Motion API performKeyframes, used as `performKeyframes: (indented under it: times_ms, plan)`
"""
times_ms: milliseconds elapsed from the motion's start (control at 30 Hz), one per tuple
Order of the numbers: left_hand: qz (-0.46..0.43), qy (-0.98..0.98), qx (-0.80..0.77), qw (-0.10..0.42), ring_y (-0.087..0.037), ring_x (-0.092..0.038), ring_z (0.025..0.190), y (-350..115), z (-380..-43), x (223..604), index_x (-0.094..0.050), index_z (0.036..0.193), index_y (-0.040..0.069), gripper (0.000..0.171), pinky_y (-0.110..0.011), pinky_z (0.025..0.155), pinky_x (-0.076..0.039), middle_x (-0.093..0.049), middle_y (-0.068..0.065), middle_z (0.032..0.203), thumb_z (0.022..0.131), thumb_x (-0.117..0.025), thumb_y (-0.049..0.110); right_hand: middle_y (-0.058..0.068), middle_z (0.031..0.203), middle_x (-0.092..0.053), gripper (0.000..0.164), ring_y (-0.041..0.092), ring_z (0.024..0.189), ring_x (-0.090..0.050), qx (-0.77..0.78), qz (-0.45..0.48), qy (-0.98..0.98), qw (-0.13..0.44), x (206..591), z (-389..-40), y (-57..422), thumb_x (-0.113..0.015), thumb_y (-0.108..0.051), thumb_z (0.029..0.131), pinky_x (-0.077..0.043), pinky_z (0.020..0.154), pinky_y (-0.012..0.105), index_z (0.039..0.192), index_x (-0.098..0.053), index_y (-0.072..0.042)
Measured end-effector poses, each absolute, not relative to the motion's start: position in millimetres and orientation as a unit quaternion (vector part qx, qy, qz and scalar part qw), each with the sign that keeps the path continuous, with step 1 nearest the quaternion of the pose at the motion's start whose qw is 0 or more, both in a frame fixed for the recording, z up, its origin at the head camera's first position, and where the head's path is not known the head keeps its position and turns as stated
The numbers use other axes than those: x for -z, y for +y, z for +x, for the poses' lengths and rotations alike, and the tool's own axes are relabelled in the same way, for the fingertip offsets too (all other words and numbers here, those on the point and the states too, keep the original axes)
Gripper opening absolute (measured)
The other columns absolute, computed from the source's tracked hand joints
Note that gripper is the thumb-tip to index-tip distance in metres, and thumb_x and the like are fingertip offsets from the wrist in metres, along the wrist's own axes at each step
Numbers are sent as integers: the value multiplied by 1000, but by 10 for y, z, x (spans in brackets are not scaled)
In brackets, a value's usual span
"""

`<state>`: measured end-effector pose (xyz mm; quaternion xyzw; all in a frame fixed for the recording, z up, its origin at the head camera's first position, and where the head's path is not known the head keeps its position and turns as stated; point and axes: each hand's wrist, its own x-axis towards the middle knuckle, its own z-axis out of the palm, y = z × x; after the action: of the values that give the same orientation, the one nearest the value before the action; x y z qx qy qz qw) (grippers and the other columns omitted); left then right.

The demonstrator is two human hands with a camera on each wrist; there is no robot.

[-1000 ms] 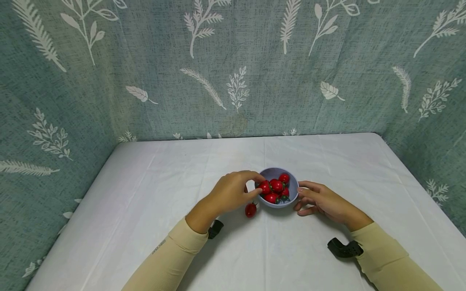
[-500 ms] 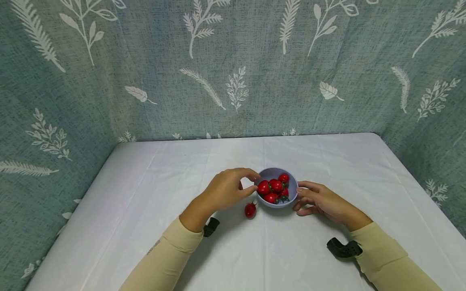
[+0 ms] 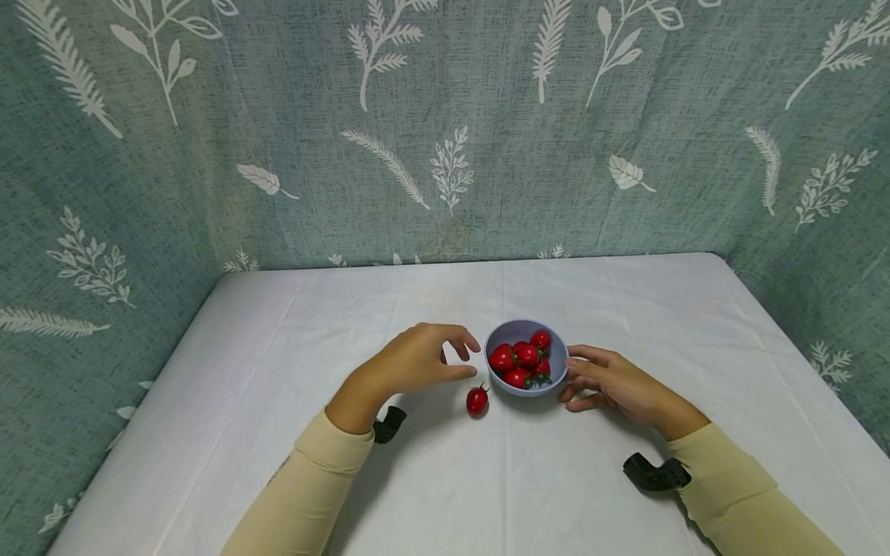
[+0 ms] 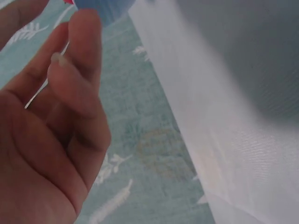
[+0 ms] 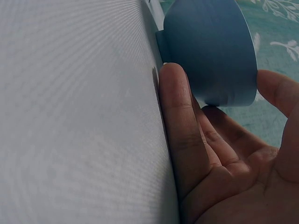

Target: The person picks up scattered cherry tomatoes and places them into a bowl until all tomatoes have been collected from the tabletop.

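A lavender-blue bowl (image 3: 528, 390) stands on the white-covered table in the head view, with several red cherry tomatoes (image 3: 526, 355) with green stems in it. One more cherry tomato (image 3: 477, 401) lies on the cloth just left of the bowl. My left hand (image 3: 417, 359) hovers left of the bowl, thumb and fingers spread apart with nothing between them. On the bowl's right, my right hand (image 3: 619, 386) touches its outer side. The right wrist view shows the thumb (image 5: 275, 88) at the rim of the bowl (image 5: 210, 46) and the other fingers loosely bent beside its wall.
White cloth (image 3: 334, 324) covers the table, whose far edge meets a teal curtain (image 3: 445, 201) with a white leaf pattern. More curtain hangs at the left and right. A black wrist mount (image 3: 657, 472) sits under each forearm.
My left hand has drawn back to the left, away from the tomatoes in the bowl, and its fingers have parted. The right hand and the bowl stay in place.
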<state>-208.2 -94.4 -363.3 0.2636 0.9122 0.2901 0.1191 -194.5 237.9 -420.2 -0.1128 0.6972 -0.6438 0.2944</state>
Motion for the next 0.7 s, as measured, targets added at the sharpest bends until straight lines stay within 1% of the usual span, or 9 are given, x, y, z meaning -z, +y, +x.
performKeyframes:
  times_ms: [133, 267, 333, 533, 700]
  plan:
    - [270, 902, -295, 161, -10, -63, 78, -948, -2089, 3659, -70, 112, 25, 28, -30, 71, -51, -70, 12, 98, 86, -78, 32, 7, 103, -68, 61, 15, 93, -70, 643, -110, 698, 294, 4204, -1951, 2382, -47, -27, 107, -60, 81, 34, 150, -25, 10]
    - [273, 895, -300, 185, -11, -63, 76, -941, -2085, 3689, -70, 108, 25, 26, -30, 71, -51, -69, 14, 95, 84, -79, 33, 7, 103, -68, 61, 16, 93, -70, 643, -111, 699, 294, 4201, -1952, 2384, -47, -27, 107, -60, 82, 34, 150, -25, 10]
    - [272, 894, -300, 191, -12, -63, 75, -936, -2081, 3701, -70, 107, 26, 26, -31, 70, -51, -68, 13, 95, 84, -80, 33, 7, 103, -68, 61, 16, 93, -70, 643, -112, 699, 293, 4200, -1952, 2382, -47, -27, 107, -60, 82, 34, 150, -26, 10]
    - [270, 903, -272, 193, -10, -59, 80, -907, -2076, 3768, -69, 102, 28, 26, -29, 70, -48, -67, 13, 91, 81, -82, 37, 6, 103, -68, 60, 15, 93, -70, 644, -114, 697, 294, 4206, -1952, 2380, -47, -26, 107, -60, 82, 34, 150, -25, 10]
    - [263, 909, -253, 199, -10, -59, 81, -875, -2063, 3805, -69, 101, 28, 27, -30, 69, -48, -66, 13, 87, 81, -82, 39, 8, 102, -68, 61, 15, 93, -70, 644, -110, 697, 296, 4208, -1947, 2383, -46, -27, 107, -60, 81, 34, 150, -25, 10]
